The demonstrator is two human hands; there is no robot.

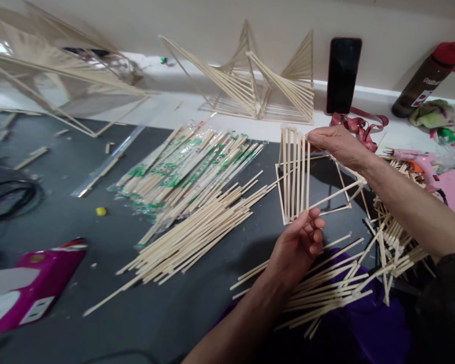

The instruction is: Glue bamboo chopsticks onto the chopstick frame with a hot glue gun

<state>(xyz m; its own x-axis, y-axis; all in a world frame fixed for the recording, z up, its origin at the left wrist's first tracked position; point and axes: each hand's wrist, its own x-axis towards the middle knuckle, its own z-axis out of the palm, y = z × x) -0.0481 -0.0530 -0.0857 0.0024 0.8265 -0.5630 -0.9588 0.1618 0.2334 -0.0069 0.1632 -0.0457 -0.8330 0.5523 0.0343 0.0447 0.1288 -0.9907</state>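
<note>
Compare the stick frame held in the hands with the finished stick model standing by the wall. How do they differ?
The held frame is lifted off the table between the left hand and right hand; the finished model stands on the white ledge. The held frame has few sticks, mostly parallel; the finished model fans many sticks into several peaks. Both are pale wooden sticks.

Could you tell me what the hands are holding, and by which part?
Both hold a stick frame: the left hand pinches its bottom edge, the right hand grips its top right corner.
</note>
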